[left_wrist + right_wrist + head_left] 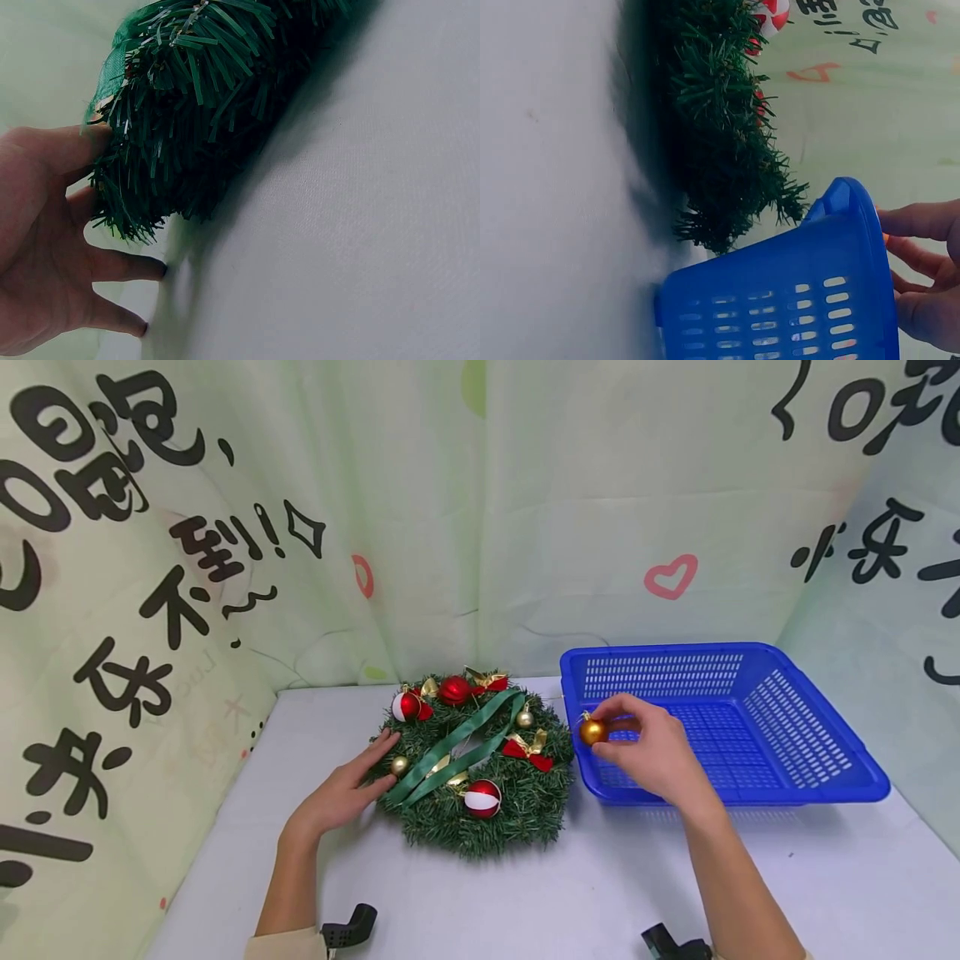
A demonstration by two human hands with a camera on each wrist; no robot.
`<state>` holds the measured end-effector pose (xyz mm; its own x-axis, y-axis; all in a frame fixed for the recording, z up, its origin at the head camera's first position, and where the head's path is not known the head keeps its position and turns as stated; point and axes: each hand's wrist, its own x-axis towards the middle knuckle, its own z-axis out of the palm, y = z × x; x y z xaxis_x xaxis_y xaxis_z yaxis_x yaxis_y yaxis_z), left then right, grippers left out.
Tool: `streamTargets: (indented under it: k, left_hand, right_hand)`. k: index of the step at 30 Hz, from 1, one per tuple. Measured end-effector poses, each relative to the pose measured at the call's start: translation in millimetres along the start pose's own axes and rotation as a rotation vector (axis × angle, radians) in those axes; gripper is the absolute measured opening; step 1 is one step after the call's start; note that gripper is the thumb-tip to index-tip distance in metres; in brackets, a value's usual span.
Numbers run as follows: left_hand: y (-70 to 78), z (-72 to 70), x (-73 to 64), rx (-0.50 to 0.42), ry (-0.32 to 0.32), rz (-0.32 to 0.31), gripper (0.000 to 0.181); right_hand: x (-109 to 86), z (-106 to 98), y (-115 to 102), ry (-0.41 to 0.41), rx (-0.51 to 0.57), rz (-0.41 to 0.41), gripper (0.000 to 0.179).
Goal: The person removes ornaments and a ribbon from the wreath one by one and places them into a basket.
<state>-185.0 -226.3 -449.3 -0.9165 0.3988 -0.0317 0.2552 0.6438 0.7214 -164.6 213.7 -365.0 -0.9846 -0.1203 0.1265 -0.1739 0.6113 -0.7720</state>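
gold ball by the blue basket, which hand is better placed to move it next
Probably the right hand: it already pinches the gold ball at the left side of the blue basket. The left hand touches the wreath's far-left edge, with the wreath between it and the ball.

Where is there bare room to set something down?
The table is bare in front of the wreath, and left of it beyond the left hand. The floor of the blue basket looks free too. Crowded: the basket's left rim beside the wreath, where the right hand holds a gold ball.
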Motion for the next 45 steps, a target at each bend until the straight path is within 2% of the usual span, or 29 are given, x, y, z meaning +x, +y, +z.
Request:
streamTargets:
  k: [13,22,36,45]
  left_hand:
    - [-0.7,-0.1,1.0,0.005,-0.004,-0.002,0.068]
    - [-1.3,0.7,0.2,0.0,0.001,0.002,0.068]
    - [-3.0,1.2,0.6,0.0,-0.001,-0.008,0.069]
    - [-2.6,1.1,0.2,-0.004,-0.003,-0.01,0.069]
  right_hand:
    - [-1.3,-7,7,-0.019,-0.073,0.049,0.024]
    - [0.8,-5,10,-0.076,-0.105,0.092,0.026]
    - [3.7,-3,19,-0.143,-0.164,0.109,0.021]
    - [4.1,-2,24,-0.182,-0.221,0.095,0.024]
